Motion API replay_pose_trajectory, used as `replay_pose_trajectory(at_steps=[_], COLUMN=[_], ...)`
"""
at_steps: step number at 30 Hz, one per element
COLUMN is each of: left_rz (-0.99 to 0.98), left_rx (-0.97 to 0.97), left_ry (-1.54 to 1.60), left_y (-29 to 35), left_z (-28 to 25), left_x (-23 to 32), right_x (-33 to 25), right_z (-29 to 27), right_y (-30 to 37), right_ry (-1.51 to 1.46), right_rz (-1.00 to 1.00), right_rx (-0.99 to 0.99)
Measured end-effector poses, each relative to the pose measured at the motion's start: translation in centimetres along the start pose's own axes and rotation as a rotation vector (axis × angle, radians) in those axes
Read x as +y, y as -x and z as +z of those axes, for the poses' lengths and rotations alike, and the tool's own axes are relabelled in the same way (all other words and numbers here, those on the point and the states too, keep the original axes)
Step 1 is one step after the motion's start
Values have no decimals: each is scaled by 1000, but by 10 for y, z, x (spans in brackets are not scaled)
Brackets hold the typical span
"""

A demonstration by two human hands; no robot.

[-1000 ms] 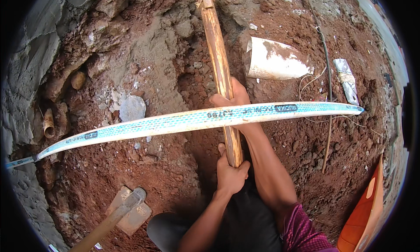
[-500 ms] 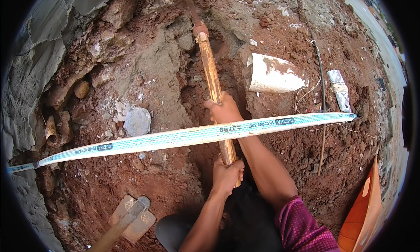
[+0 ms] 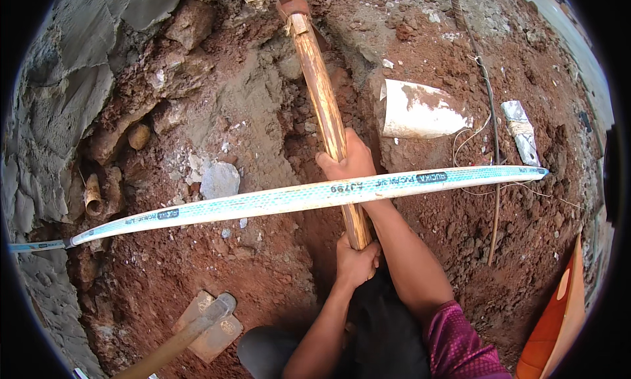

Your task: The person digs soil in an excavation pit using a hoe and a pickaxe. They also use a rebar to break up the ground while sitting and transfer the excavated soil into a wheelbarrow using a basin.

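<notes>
A pickaxe (image 3: 321, 93) with a rough wooden handle slants up and away over a narrow trench (image 3: 303, 139). Its rusty metal head (image 3: 294, 5) is at the top edge, partly out of view. My right hand (image 3: 353, 157) is closed round the middle of the handle. Lower down, close to the handle's end, my left hand (image 3: 355, 260) grips it too. A white pipe (image 3: 289, 203) with blue markings spans the view, passing above the handle and my right forearm and hiding part of both.
A shovel (image 3: 209, 326) lies at the lower left. White broken pipe (image 3: 420, 111), a dark rod (image 3: 494, 136) and a wrapped pale block (image 3: 521, 132) rest on the right-hand soil. An orange container (image 3: 549, 326) stands at lower right. Rough cement wall (image 3: 59, 109) rises on the left.
The pickaxe head has come a little higher in view, with more of its cross piece showing. My hands keep their grip. The whole scene has shifted slightly right.
</notes>
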State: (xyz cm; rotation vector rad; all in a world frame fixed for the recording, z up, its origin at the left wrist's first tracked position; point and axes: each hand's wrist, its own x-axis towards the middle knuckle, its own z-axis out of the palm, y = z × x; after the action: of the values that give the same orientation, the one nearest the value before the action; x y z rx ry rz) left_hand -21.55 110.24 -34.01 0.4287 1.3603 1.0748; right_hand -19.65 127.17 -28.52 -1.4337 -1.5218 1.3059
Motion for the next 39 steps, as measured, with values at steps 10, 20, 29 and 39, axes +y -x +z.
replay_pose_trajectory(at_steps=[10, 20, 29, 39], left_rz=[-176, -71, -9, -268], left_rx=[-27, 152, -2, 27], left_ry=[160, -99, -71, 138], left_y=[-6, 46, -23, 18], left_z=[-8, 2, -3, -15], left_x=[0, -15, 16, 23], right_x=[48, 44, 22, 46], right_z=[29, 15, 8, 32], right_y=[-25, 38, -32, -16], right_ry=[262, -15, -120, 179], right_rz=[59, -25, 49, 145], right_rx=[8, -50, 75, -34])
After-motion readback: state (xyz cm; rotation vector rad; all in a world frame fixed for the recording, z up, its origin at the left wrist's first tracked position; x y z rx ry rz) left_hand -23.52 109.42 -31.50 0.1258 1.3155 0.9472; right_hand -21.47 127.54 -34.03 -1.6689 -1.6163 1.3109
